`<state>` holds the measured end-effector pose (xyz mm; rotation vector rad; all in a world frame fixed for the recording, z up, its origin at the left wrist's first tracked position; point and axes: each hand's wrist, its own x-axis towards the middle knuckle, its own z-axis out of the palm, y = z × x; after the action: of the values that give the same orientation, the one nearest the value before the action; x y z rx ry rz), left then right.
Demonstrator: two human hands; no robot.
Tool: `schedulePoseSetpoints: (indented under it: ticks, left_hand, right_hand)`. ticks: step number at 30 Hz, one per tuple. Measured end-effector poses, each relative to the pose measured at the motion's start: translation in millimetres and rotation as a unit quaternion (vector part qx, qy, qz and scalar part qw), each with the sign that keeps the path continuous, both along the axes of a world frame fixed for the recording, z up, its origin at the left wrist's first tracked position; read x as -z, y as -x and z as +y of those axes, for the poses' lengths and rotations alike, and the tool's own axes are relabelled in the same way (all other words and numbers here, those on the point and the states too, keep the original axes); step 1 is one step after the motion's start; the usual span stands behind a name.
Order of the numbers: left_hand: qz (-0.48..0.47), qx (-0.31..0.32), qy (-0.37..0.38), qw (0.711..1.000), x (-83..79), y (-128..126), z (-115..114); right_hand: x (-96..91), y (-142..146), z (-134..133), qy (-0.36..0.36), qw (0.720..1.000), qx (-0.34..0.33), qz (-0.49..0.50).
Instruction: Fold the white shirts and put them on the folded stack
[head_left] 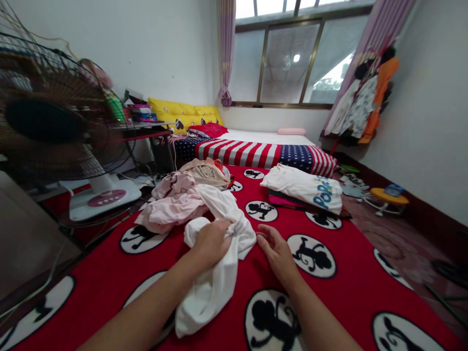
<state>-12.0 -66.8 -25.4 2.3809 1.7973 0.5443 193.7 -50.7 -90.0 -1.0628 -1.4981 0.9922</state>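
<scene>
Fan (44, 119) far left, blades a blur, clear of my work. Next along, on the red blanket (351, 282): loose pile, pale pink garment (171, 209) in front, beige garment (206, 171) behind it, both crumpled.

Then the live item: white garment (223, 278), mid-blanket, right in front of me. Twisted and bunched, upper end lying against the pink one, lower end trailing toward me. Can't tell what kind of garment; too scrunched.

My left hand (212, 243) is on it, fingers closed round a bunch near the middle. My right hand (276, 248) is just right of its edge, fingers loosely curled and apart, nothing in them. Tips very near the cloth; can't tell if they touch.

Step in hand, my read: getting the white garment untangled, early stage, no flat face showing. Next move calls for right fingers pinching a free edge while the left keeps its hold, then spreading the cloth out. Risk: dragging the pink one along.

Further right, behind my right hand: neat stack, white shirt (292, 187) with blue lettering on top, darker layers under. Yellow-topped stool (389, 196) on the floor beyond.
</scene>
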Motion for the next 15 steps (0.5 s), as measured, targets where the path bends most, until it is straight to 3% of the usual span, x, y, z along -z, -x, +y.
schedulePoseSetpoints:
  ticks: [4,7,11,15]
  left_hand:
    - [-0.053,0.217,0.003,0.975,0.4,-43.6,-40.9]
    - [-0.013,0.318,-0.002,0.948,7.3,-69.3,-63.3]
    - [0.032,0.343,-0.022,0.938,18.2,-81.0,-71.2]
    - [0.027,0.337,-0.027,0.941,20.3,-80.2,-71.0]
  right_hand:
    - [-1.4,-4.3,1.4,0.012,0.999,-0.002,0.029]
    - [-6.4,-9.8,1.0,0.007,1.0,-0.024,0.017]
    - [-14.9,-13.1,-1.0,-0.008,0.997,-0.078,-0.029]
    - [-18.4,-12.6,-2.4,0.0,0.997,-0.077,-0.031]
